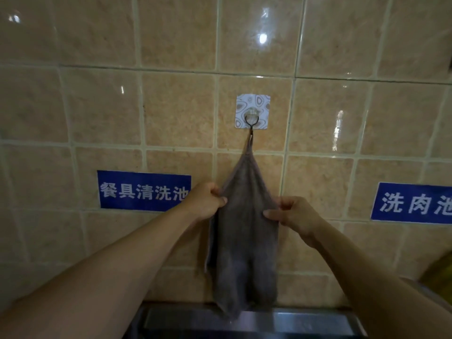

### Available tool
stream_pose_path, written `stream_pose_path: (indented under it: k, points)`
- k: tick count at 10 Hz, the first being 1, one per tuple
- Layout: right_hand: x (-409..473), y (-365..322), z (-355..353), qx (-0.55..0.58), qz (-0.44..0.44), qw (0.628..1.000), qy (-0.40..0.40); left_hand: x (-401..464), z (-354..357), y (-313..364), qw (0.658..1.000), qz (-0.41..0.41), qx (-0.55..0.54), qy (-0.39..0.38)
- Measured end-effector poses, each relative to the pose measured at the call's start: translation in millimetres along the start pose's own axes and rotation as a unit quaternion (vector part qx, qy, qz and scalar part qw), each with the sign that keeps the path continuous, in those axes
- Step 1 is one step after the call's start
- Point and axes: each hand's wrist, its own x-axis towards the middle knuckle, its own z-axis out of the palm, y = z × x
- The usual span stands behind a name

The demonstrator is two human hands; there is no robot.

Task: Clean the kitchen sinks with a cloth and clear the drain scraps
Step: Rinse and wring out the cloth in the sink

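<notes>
My left hand (206, 201) and right hand (292, 212) each pinch an edge of the grey-brown terry cloth (245, 241) hanging from the patterned adhesive wall hook (252, 112), so I should lift its loop clear rather than tug downward.

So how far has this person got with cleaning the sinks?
Hard to say. The grey-brown cloth hangs by its loop from the patterned stick-on wall hook, and the left hand and right hand pinch its side edges. Only a strip of steel sink rim shows, so whether the wiping and drain clearing are done can't be judged.
</notes>
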Motion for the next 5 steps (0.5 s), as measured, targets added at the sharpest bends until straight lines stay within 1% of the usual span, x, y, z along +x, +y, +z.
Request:
stream_pose_path:
  k: [1,2,3,4,5]
  points:
    - [-6.0,30.1,-17.8,-0.138,0.033,0.990,-0.010,-7.3,7.3,-19.5,0.996,-0.001,0.092,-0.017]
    - [-8.2,59.5,-26.8,-0.319,0.061,0.945,0.031,-18.1,16.7,-43.5,0.978,-0.018,0.206,0.008]
    - [-17.6,67.0,-24.7,-0.429,0.061,0.898,0.079,-23.3,23.1,-60.7,0.972,-0.025,0.225,0.057]
    - [-19.8,68.1,-17.1,-0.410,0.056,0.904,0.109,-23.4,32.1,-71.8,0.980,-0.040,0.175,0.081]
    - [-23.8,77.1,-6.3,-0.379,0.057,0.915,0.126,-30.3,39.5,-77.4,0.990,-0.057,0.106,0.078]
